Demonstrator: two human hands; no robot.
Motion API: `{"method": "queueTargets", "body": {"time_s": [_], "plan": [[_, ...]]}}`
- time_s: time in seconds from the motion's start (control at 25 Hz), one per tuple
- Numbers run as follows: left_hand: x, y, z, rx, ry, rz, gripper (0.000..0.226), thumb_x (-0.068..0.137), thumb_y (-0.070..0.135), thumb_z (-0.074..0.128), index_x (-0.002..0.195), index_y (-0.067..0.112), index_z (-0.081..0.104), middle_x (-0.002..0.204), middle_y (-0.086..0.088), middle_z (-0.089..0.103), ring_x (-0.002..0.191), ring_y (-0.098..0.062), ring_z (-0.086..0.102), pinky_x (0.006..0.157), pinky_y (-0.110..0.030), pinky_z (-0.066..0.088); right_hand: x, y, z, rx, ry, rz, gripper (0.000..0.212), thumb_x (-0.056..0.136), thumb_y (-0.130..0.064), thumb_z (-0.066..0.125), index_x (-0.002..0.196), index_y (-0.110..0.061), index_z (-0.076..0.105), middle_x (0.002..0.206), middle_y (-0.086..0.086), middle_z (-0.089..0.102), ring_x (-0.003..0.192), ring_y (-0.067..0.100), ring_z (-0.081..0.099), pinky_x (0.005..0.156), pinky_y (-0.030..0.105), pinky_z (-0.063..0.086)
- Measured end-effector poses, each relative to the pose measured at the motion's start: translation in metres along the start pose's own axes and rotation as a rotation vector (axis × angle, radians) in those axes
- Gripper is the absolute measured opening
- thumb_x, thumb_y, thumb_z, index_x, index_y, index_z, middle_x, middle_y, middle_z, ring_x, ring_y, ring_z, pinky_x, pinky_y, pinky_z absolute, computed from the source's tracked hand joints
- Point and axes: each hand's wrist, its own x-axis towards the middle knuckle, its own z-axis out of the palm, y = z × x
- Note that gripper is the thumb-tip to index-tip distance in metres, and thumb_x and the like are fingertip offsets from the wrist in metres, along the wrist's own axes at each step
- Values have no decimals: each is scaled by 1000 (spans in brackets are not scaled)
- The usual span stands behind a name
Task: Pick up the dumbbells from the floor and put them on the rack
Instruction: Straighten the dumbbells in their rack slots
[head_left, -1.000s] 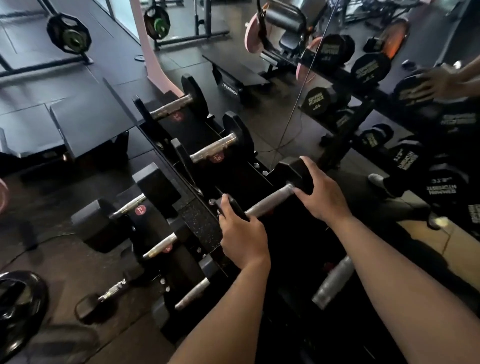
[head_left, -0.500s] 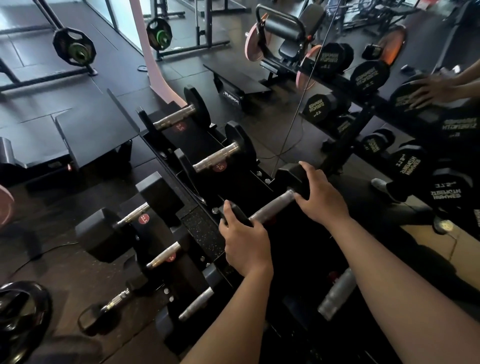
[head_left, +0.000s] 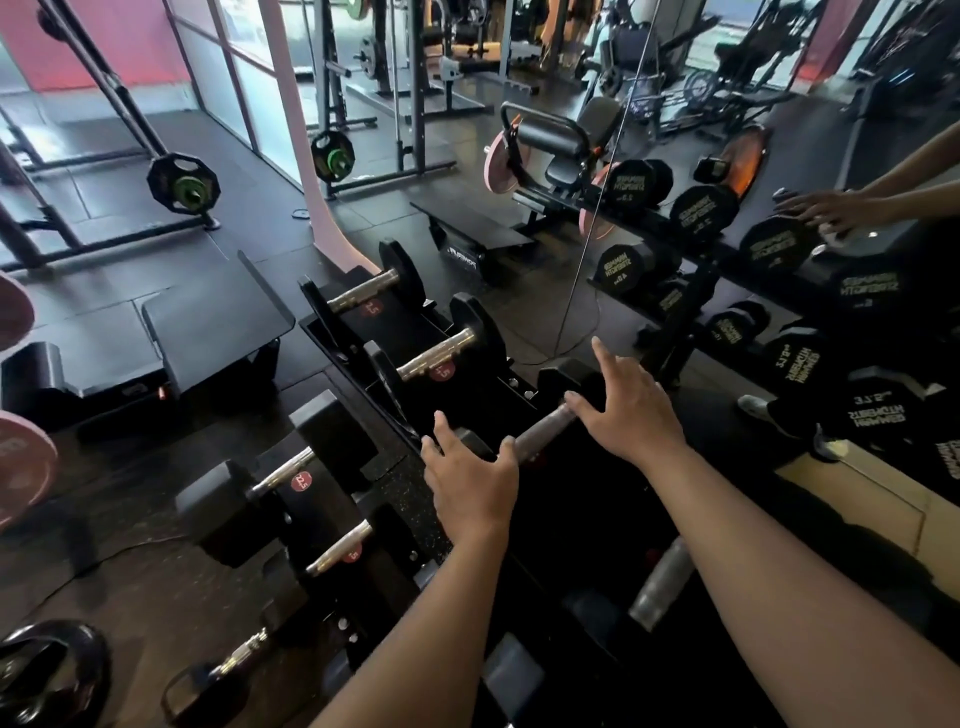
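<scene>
A black hex dumbbell (head_left: 540, 431) with a silver handle lies across the top tier of the black rack (head_left: 387, 325). My left hand (head_left: 467, 488) hovers over its near head with fingers spread. My right hand (head_left: 631, 410) is over its far head, fingers apart, thumb near the handle. Two more dumbbells (head_left: 441, 353) sit farther along the same tier. Lower tiers hold a larger one marked 22.5 (head_left: 280, 478) and others (head_left: 337, 551). A small dumbbell (head_left: 228, 665) lies low at the rack's near left; I cannot tell if it is on the floor.
A mirror on the right reflects a dumbbell rack (head_left: 779, 244) and my hands. A flat bench (head_left: 208, 322) stands left of the rack. A black weight plate (head_left: 47, 670) lies bottom left, pink plates (head_left: 21, 462) at the left edge. Barbell racks (head_left: 182, 184) stand behind.
Both hands gripped the dumbbell's heads earlier; now their fingers have spread and lifted off it. The dumbbell stays on the top tier. My view has tilted up.
</scene>
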Motion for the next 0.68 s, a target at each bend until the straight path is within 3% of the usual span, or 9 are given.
{"method": "queueTargets", "body": {"time_s": [0.12,0.36,0.68], "plan": [[2,9,-24,11,62,31,99,82,57,66,158,21,14,160,-14,25,145,-33,28,111,-52,36,-10,-23,-12,11,52,-61,84,88,-70,35,157,-31,6,157,13,35,147,31,28,116,59,24],[37,26,-66,6,173,62,99,82,59,65,157,18,17,159,-17,28,144,-37,30,113,-54,32,12,-88,-19,30,74,-144,80,91,-66,35,158,-33,7,157,15,32,147,33,27,118,58,21],[210,18,-103,43,228,28,97,82,58,66,156,17,18,159,-19,27,145,-38,27,114,-53,29,147,-182,46,17,44,-171,77,93,-63,38,158,-35,8,159,14,31,148,33,25,119,55,20]]}}
